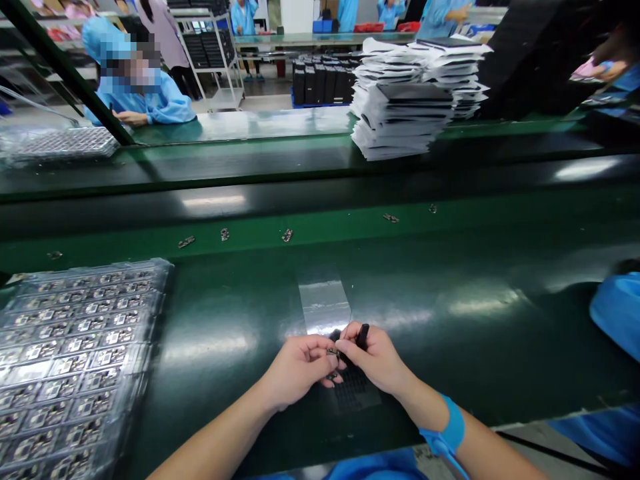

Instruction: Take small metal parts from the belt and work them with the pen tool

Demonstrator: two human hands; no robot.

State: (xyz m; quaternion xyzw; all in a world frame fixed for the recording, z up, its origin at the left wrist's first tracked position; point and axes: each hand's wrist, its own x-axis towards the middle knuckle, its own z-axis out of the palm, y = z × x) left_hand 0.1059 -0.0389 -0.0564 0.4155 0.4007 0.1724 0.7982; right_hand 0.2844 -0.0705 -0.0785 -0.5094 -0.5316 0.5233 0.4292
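Observation:
My left hand (pixel 295 367) and my right hand (pixel 376 357) meet over the green worktop (pixel 450 320), fingertips pinched together on a small metal part (pixel 333 351). A thin black tool (pixel 362 335) also sticks up from my right hand. Under the hands lies a small dark gridded pad (pixel 356 390), and a strip of clear tape (pixel 324 305) is stuck to the surface just beyond them. A blue strap (pixel 453 430) circles my right wrist.
A clear tray of several small circuit parts (pixel 75 360) sits at the near left. Several loose parts (pixel 287 235) lie along the green ledge. Stacks of bagged dark items (pixel 400 113) stand beyond the belt. A person in blue (pixel 145 100) works opposite; a blue sleeve (pixel 617 313) is at right.

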